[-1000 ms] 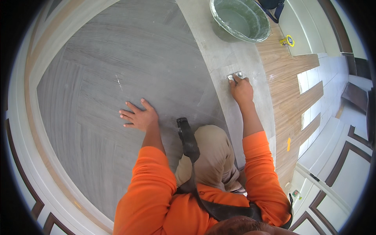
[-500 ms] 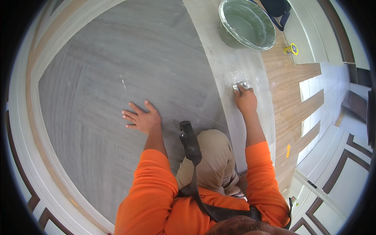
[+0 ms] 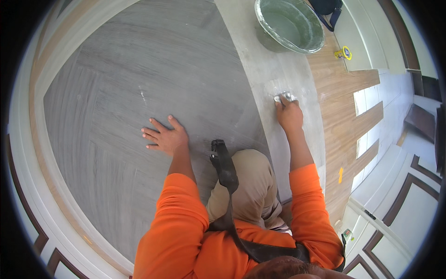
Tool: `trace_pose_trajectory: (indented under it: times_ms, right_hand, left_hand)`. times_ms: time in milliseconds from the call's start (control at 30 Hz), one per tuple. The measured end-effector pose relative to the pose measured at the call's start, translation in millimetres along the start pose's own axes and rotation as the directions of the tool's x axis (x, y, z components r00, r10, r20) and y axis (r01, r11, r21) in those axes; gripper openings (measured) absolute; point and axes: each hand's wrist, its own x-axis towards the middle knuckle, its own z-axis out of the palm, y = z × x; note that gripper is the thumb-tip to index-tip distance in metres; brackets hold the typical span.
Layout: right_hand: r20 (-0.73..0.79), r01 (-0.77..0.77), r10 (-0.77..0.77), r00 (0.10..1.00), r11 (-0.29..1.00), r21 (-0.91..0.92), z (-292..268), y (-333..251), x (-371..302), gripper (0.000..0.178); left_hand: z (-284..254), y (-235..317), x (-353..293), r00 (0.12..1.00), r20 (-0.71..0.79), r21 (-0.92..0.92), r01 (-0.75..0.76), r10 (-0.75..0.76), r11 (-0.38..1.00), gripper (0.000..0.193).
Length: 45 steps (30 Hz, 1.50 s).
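Observation:
My left hand (image 3: 167, 136) lies flat on the grey wood-patterned floor (image 3: 111, 107), its fingers spread and nothing in it. On the pale grey strip (image 3: 304, 121) to the right, my right hand (image 3: 290, 115) is closed on a small silvery-white piece (image 3: 285, 96) and presses it to the surface. Its exact kind is hard to make out, since the fingers cover part of it. Whitish smears and a wet-looking patch surround it. Beyond my right hand stands a green basin (image 3: 288, 25) with a whitish coating on its rim and murky liquid inside.
Wood-look planks (image 3: 339, 97) with staggered ends border the strip on the right, beside white tiles (image 3: 367, 102). A yellow tub (image 3: 344, 53) stands near the far right wall, and a dark bag (image 3: 327, 11) behind the basin. A black strap device (image 3: 223, 162) hangs before my knee.
My right hand has shifted slightly with the silvery-white piece along the pale strip. The whole view has moved a little; my left hand stays spread on the floor.

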Motion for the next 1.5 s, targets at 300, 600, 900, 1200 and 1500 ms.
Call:
trace_pose_trajectory:
  times_ms: [300,600,900,1200,1500]
  right_hand:
    - [0.008,0.0,0.0,1.0,1.0,0.009,4.7,1.9,-2.4,0.043]
    - [0.006,0.036,-0.036,0.999,0.999,-0.019,-1.8,-8.3,7.4,0.043]
    - [-0.06,0.073,-0.075,0.995,0.997,-0.032,5.0,0.2,6.0,0.041]
    - [-0.009,0.061,-0.061,0.998,0.998,-0.024,6.9,-1.8,9.3,0.044]
    - [0.0,0.057,-0.057,0.998,0.998,-0.015,6.3,4.7,-4.9,0.043]
  left_hand:
    - [-1.7,-1.2,0.0,1.0,0.026,0.045,0.014,-0.015,0.999,0.085]
    - [-6.7,-2.4,1.1,0.998,0.056,-0.009,0.02,-0.02,1.0,0.086]
    - [-2.7,-1.7,0.7,1.0,0.026,0.02,0.01,-0.011,1.0,0.085]
    - [-3.1,-0.1,1.3,1.0,0.021,-0.006,-0.001,0.001,1.0,0.085]
    - [-0.1,-3.1,0.0,1.0,-0.004,-0.045,-0.03,0.03,0.999,0.086]
